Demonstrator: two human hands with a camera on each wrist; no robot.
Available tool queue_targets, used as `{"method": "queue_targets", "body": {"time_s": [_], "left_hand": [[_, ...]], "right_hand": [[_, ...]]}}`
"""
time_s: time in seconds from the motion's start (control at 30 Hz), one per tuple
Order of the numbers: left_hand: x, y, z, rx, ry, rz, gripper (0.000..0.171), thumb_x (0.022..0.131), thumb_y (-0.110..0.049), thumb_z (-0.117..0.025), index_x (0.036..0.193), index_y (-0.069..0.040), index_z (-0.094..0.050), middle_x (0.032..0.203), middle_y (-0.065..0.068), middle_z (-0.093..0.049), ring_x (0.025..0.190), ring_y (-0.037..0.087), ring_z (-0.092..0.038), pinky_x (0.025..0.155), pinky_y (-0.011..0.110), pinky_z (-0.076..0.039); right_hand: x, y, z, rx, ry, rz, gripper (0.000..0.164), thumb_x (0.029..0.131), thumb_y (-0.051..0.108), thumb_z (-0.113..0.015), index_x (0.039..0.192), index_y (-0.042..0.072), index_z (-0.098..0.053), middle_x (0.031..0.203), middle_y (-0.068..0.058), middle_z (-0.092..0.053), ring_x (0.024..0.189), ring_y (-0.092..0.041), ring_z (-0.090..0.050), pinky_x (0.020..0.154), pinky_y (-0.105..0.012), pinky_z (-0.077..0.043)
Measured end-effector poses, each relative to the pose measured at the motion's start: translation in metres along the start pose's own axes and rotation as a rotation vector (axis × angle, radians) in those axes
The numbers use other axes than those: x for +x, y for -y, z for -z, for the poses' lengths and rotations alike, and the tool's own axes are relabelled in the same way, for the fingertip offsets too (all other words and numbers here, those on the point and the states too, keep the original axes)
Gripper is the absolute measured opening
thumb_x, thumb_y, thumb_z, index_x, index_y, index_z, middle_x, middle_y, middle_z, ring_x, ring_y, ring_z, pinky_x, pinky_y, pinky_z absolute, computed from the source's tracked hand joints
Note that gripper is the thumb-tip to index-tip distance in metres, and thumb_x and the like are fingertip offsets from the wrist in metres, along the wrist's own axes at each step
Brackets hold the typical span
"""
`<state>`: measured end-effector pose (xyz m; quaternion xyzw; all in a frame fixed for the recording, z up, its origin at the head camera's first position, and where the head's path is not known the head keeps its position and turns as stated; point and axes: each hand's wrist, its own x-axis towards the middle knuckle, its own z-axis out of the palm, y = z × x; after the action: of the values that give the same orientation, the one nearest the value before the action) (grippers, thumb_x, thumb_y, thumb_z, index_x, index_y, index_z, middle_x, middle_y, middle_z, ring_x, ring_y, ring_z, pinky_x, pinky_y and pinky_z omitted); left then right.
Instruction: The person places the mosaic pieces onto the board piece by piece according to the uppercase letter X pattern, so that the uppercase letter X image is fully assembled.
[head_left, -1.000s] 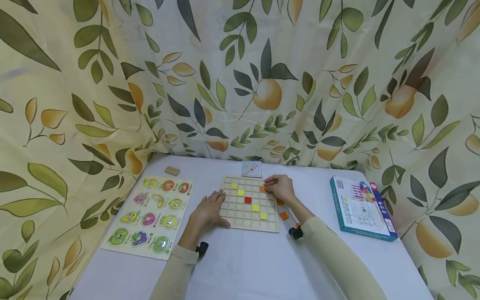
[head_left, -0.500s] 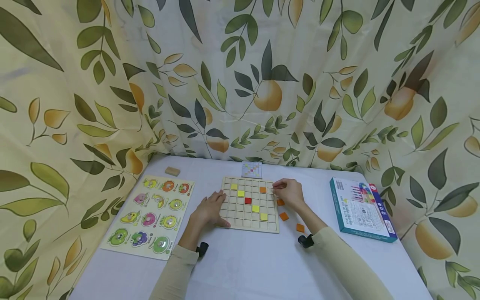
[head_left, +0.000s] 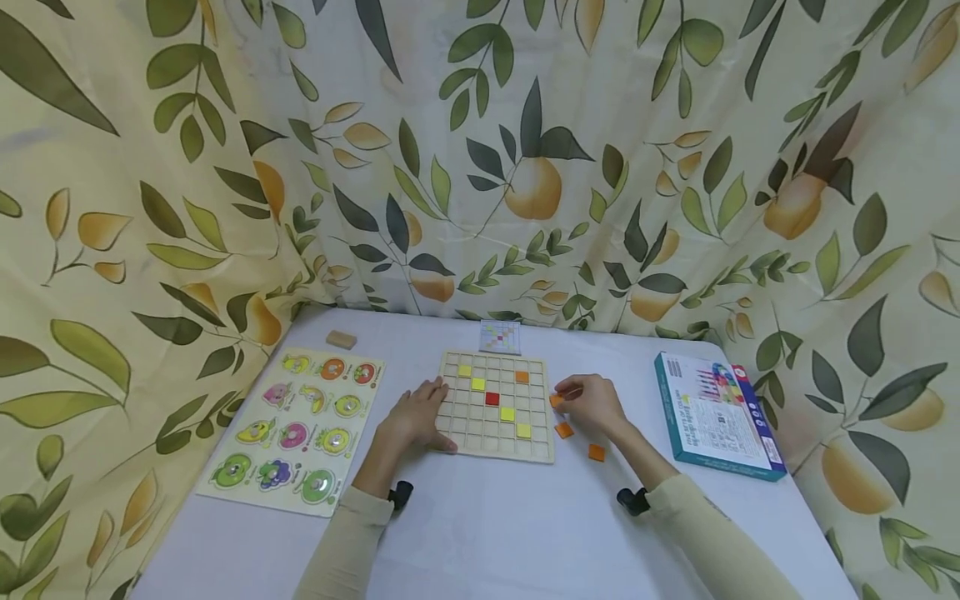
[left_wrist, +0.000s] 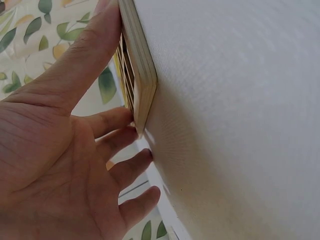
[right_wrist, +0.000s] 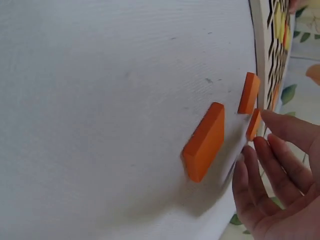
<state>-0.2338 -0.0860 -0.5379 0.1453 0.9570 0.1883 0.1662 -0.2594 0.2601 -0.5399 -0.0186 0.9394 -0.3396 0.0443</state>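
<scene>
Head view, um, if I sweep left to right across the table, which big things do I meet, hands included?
Fruit puzzle board, left hand, wooden grid board, right hand, teal-edged box.

Place: a curtained-off tabletop play spot; whether inside a home or elsewhere cannot be told.
Curtain (head_left: 480, 158): leaf-and-fruit print, hanging behind the grid board (head_left: 476, 435) and to both sides of it.
Table (head_left: 495, 533): white-covered, beneath the grid board.
Puzzle board (head_left: 249, 495): covered in fruit pictures, left of the grid board.
Pattern card (head_left: 500, 337): small, just behind the grid board.
Box (head_left: 716, 417): flat, brightly printed, right of the grid board.
</scene>
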Motion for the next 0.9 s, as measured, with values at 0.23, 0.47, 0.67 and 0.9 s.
{"method": "queue_targets", "body": {"time_s": [0.23,0.47,0.67,0.9], "left_hand": [[-0.0017,0.0021,0.003,-0.001,-0.013,-0.005,0.119,0.07,-0.047,-0.096,0.163,-0.007,-0.033,0.172,0.014,-0.024,0.159,0.033,-0.021,0.129,0.055,-0.019],[0.0007,0.0028,-0.0001,-0.002,-0.005,-0.007,0.119,0.071,-0.048,-0.095,0.164,-0.007,-0.032,0.172,0.013,-0.023,0.159,0.033,-0.02,0.129,0.054,-0.019],[0.0029,0.0045,-0.0018,0.015,0.0,-0.003,0.12,0.072,-0.051,-0.094,0.164,-0.008,-0.03,0.173,0.012,-0.021,0.159,0.032,-0.019,0.129,0.053,-0.019],[0.0037,0.0049,-0.0025,0.005,-0.007,-0.01,0.12,0.07,-0.05,-0.095,0.163,-0.007,-0.033,0.172,0.013,-0.023,0.159,0.033,-0.021,0.129,0.054,-0.02]], "right_hand": [[0.0018,-0.0042,-0.0045,-0.001,-0.013,0.017,0.031,0.083,0.009,-0.087,0.112,0.009,-0.079,0.106,-0.006,-0.077,0.095,-0.023,-0.071,0.08,-0.038,-0.061],[0.0016,-0.0077,-0.0054,-0.024,-0.029,0.01,0.034,0.08,0.006,-0.089,0.113,0.007,-0.078,0.098,-0.005,-0.074,0.087,-0.019,-0.068,0.077,-0.035,-0.059],[0.0029,-0.0088,-0.002,0.008,-0.048,-0.015,0.034,0.082,0.007,-0.087,0.115,0.008,-0.077,0.097,-0.006,-0.072,0.085,-0.021,-0.067,0.07,-0.03,-0.056],[0.0061,-0.0101,0.0008,0.119,-0.061,-0.066,0.042,0.085,0.008,-0.086,0.125,0.007,-0.073,0.102,-0.008,-0.073,0.088,-0.023,-0.069,0.07,-0.027,-0.057]]}}
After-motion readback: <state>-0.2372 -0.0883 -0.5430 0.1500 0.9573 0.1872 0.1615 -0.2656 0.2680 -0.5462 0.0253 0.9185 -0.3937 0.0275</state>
